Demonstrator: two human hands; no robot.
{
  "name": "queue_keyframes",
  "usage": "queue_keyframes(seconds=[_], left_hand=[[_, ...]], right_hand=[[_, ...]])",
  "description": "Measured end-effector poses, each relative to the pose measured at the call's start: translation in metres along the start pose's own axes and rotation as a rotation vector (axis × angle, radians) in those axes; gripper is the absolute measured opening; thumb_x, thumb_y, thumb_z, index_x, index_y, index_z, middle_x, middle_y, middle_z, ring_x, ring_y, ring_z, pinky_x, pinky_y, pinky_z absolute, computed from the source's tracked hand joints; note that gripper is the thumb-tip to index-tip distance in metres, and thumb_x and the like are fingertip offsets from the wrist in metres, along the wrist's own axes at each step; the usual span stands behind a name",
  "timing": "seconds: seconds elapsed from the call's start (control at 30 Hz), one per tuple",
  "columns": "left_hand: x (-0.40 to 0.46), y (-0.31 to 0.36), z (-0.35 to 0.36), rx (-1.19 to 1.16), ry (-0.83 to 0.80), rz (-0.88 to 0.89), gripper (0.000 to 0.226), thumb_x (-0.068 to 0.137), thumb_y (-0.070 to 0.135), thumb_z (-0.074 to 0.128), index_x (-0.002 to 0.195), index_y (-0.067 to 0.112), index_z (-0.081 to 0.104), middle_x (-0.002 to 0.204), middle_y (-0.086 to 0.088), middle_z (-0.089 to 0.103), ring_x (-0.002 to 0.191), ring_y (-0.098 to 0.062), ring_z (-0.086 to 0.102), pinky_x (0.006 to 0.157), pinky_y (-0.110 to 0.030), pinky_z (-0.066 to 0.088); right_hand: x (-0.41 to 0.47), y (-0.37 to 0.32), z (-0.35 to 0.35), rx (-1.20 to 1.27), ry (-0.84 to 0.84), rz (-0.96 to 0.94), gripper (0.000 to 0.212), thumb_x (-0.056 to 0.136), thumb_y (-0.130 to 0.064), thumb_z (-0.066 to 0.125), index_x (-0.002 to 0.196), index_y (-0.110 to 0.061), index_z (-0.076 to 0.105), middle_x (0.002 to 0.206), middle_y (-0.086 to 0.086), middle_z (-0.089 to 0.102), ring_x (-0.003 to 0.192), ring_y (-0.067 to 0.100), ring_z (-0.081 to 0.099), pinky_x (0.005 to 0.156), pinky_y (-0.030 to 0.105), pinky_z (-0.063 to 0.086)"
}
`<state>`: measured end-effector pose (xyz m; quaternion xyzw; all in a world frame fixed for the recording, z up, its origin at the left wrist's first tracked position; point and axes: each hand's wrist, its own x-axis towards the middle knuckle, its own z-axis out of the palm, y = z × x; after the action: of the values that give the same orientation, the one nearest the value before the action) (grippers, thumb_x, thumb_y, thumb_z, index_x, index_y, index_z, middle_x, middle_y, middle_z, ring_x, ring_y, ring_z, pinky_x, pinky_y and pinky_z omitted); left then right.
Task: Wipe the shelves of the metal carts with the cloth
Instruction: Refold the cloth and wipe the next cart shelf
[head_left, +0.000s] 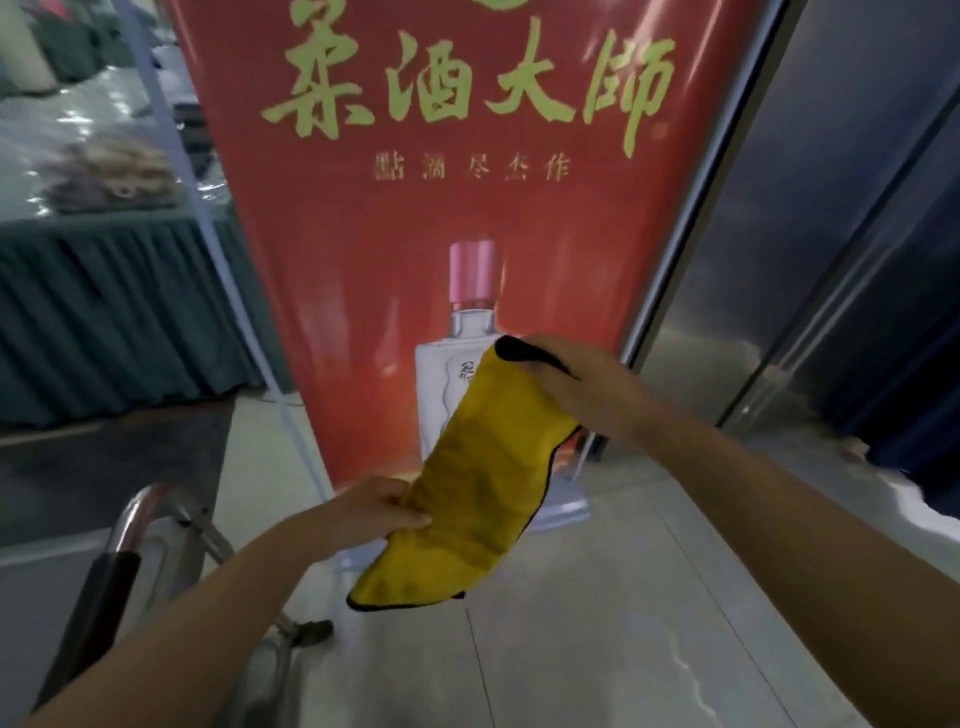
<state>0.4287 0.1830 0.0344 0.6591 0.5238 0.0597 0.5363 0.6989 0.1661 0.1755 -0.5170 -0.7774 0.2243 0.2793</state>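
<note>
Both hands hold the yellow cloth (483, 483) up in the air, left hand (379, 512) pinching its lower edge, right hand (561, 379) gripping the top corner, seemingly folding it before lowering it to the metal cart (156, 525) at lower left.

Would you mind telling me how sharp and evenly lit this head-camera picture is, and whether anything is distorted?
Head view: motion blur softens everything, worst on the table at left; the yellow cloth, held by the left hand and right hand, reads clearly. Wide-angle bending tilts the red banner and the steel door. Lighting is flat, with soft glare on the floor tiles.
</note>
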Motion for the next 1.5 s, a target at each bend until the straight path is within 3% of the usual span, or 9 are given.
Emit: queue_keyframes(seconds=[0.13, 0.37, 0.53, 0.67, 1.03, 1.1, 1.23, 1.37, 1.5], left_hand=[[0.016, -0.018, -0.028, -0.198, 0.018, -0.066, 0.043, 0.051, 0.050, 0.087, 0.086, 0.027, 0.078, 0.099, 0.004, 0.074, 0.096, -0.014, 0.069, 0.089, -0.032, 0.054], [0.049, -0.041, -0.110, -0.274, 0.134, -0.073, 0.040, 0.065, 0.073, 0.071, 0.099, 0.053, 0.069, 0.105, 0.024, 0.070, 0.096, -0.001, 0.068, 0.075, -0.015, 0.053], [0.061, -0.050, -0.163, -0.319, 0.407, 0.005, 0.048, 0.059, 0.048, 0.081, 0.090, 0.013, 0.075, 0.094, 0.006, 0.073, 0.091, -0.011, 0.069, 0.077, -0.023, 0.054], [0.061, -0.049, -0.197, -0.332, 0.498, -0.027, 0.011, 0.066, 0.025, 0.071, 0.076, 0.023, 0.075, 0.083, 0.007, 0.071, 0.083, -0.012, 0.067, 0.073, -0.022, 0.051], [0.051, -0.025, -0.234, -0.684, 0.798, -0.133, 0.053, 0.071, 0.051, 0.078, 0.101, 0.008, 0.075, 0.105, -0.016, 0.072, 0.100, -0.031, 0.069, 0.090, -0.042, 0.055], [0.045, -0.014, -0.236, -0.689, 0.912, -0.143, 0.056, 0.066, 0.055, 0.077, 0.100, 0.010, 0.075, 0.104, -0.014, 0.073, 0.098, -0.030, 0.069, 0.087, -0.040, 0.056], [0.029, 0.005, -0.241, -0.643, 1.200, -0.180, 0.051, 0.063, 0.064, 0.073, 0.092, 0.021, 0.077, 0.094, -0.005, 0.075, 0.093, -0.021, 0.071, 0.083, -0.034, 0.053], [0.014, 0.002, -0.252, -0.628, 1.436, -0.271, 0.046, 0.065, 0.058, 0.078, 0.087, 0.018, 0.077, 0.091, -0.012, 0.074, 0.090, -0.021, 0.070, 0.085, -0.035, 0.052], [-0.009, -0.015, -0.263, -0.746, 1.647, -0.359, 0.038, 0.080, 0.041, 0.070, 0.090, 0.005, 0.073, 0.097, -0.021, 0.070, 0.086, -0.022, 0.066, 0.091, -0.045, 0.051]], right_hand=[[0.075, 0.009, 0.015, 0.035, -0.084, -0.102, 0.026, 0.100, -0.039, 0.042, 0.122, -0.050, 0.051, 0.087, 0.011, 0.067, 0.074, 0.030, 0.062, 0.065, 0.051, 0.048], [0.198, -0.007, 0.048, 0.011, -0.244, -0.227, 0.030, 0.101, -0.040, 0.041, 0.123, -0.027, 0.058, 0.064, -0.029, 0.055, 0.050, -0.003, 0.047, 0.048, 0.012, 0.034], [0.284, -0.010, 0.074, 0.090, -0.316, -0.276, 0.027, 0.101, -0.030, 0.046, 0.097, -0.009, 0.062, 0.059, -0.004, 0.041, 0.044, 0.004, 0.036, 0.046, 0.015, 0.030], [0.343, 0.001, 0.104, 0.108, -0.357, -0.308, 0.033, 0.101, -0.026, 0.047, 0.100, 0.003, 0.061, 0.062, -0.001, 0.040, 0.044, 0.003, 0.035, 0.047, 0.015, 0.030], [0.484, -0.027, 0.186, 0.205, -0.732, -0.624, 0.019, 0.097, -0.030, 0.054, 0.080, -0.033, 0.062, 0.068, -0.009, 0.058, 0.060, 0.005, 0.053, 0.056, 0.024, 0.037], [0.499, -0.039, 0.209, 0.181, -0.805, -0.633, 0.010, 0.097, -0.031, 0.054, 0.099, -0.028, 0.063, 0.092, 0.001, 0.066, 0.081, 0.016, 0.061, 0.064, 0.026, 0.040], [0.503, -0.054, 0.252, 0.198, -0.896, -0.507, 0.054, 0.093, -0.035, 0.059, 0.143, -0.023, 0.041, 0.139, 0.007, 0.051, 0.123, 0.020, 0.050, 0.091, 0.023, 0.039], [0.481, -0.045, 0.291, 0.138, -1.096, -0.416, 0.056, 0.095, -0.042, 0.054, 0.143, -0.018, 0.040, 0.138, 0.009, 0.050, 0.123, 0.023, 0.050, 0.096, 0.033, 0.043], [0.455, -0.052, 0.318, 0.173, -1.290, -0.372, 0.044, 0.099, -0.047, 0.040, 0.116, -0.011, 0.060, 0.089, 0.014, 0.070, 0.075, 0.018, 0.066, 0.075, 0.033, 0.056]])
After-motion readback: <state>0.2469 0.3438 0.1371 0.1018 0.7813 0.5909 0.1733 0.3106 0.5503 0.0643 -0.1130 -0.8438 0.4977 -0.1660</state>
